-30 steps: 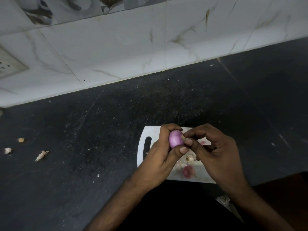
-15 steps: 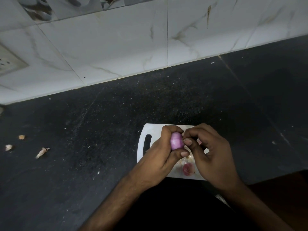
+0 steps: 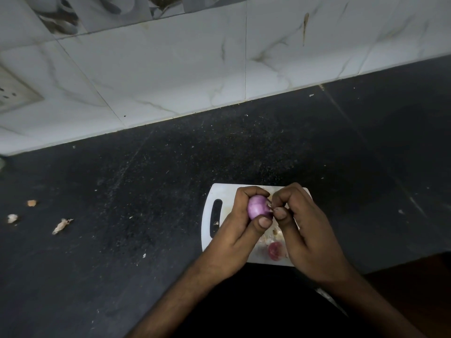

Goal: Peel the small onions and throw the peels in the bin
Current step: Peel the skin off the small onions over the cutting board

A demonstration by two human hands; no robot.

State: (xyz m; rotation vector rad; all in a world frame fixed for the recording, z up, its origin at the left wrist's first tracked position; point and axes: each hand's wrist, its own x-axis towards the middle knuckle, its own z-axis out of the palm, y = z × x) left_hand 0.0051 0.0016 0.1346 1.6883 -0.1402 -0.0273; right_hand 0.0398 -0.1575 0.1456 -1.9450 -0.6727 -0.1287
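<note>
A small purple onion point(image 3: 257, 206) is held above a white cutting board point(image 3: 225, 193), gripped between the fingers and thumb of my left hand point(image 3: 235, 236). My right hand point(image 3: 307, 236) is right beside it, its thumb and forefinger pinched on a pale bit of peel point(image 3: 269, 206) at the onion's right end. A reddish onion piece point(image 3: 275, 250) lies on the board below my hands, with pale peel scraps point(image 3: 275, 231) around it. My hands hide much of the board. No bin is in view.
The board sits near the front edge of a dark speckled counter point(image 3: 146, 191). Three peel scraps point(image 3: 61, 225) lie on the counter at far left. A white tiled wall point(image 3: 195, 69) runs behind, with a switch plate point(image 3: 12, 93) at left.
Both hands stay over the board with the onion. My right thumb and forefinger have closed tighter on the peel at the onion's end.
</note>
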